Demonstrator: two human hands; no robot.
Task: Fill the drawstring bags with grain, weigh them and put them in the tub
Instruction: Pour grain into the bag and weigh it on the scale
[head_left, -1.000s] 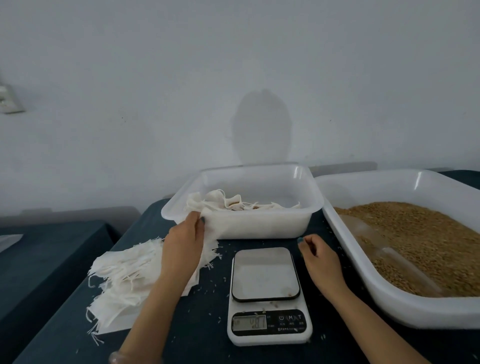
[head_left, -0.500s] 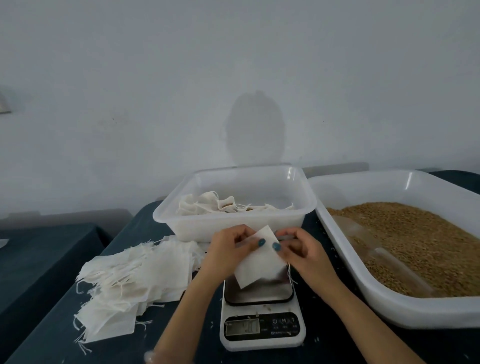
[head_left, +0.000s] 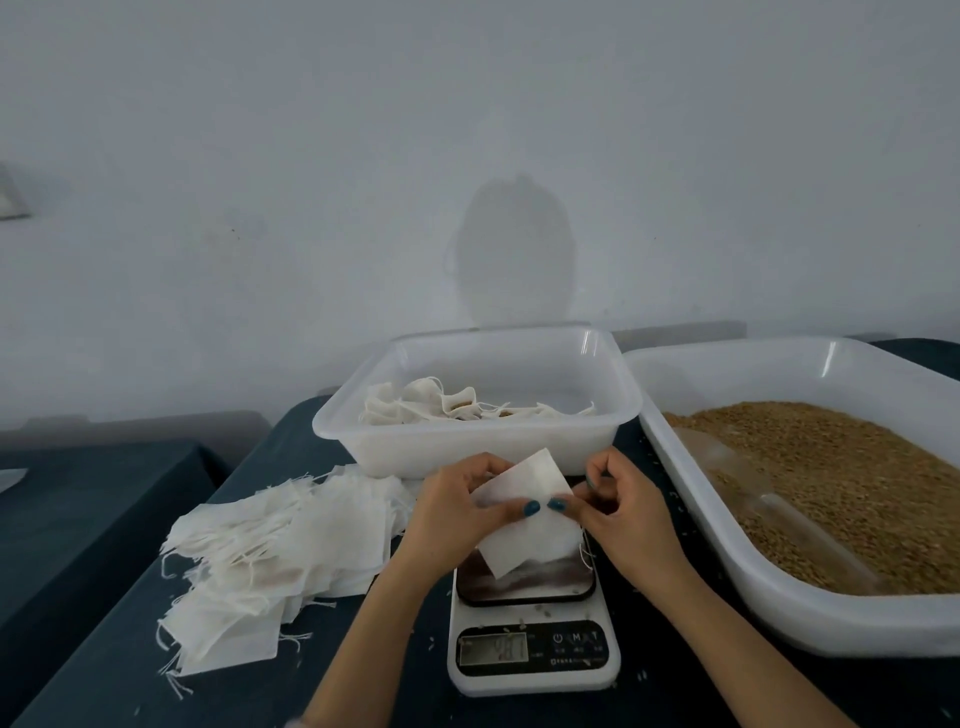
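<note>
A dark teal cloth-covered table (head_left: 249, 701) is carrying everything. At the right, a broad white plastic tray (head_left: 769, 608) with rounded corners is holding a bed of golden-brown grain (head_left: 841, 478), and a clear plastic scoop (head_left: 769, 509) is lying half sunk in it. Behind centre, a translucent rectangular tub (head_left: 467, 452) is holding a few lumpy cloth bags (head_left: 431, 405), their cords trailing. At the left, a loose heap of flat, empty white drawstring bags (head_left: 291, 540) is spreading across the cloth, threads fraying outward. In front of the tub, a white digital kitchen scale (head_left: 532, 670) with a glossy dark platform is sitting, its display too blurred to read. Above the platform, the left hand (head_left: 457, 514) and the right hand (head_left: 628, 514) are both pinching one flat, thin, squarish drawstring bag (head_left: 530, 525) between thumbs and curled fingers, holding it tilted.
</note>
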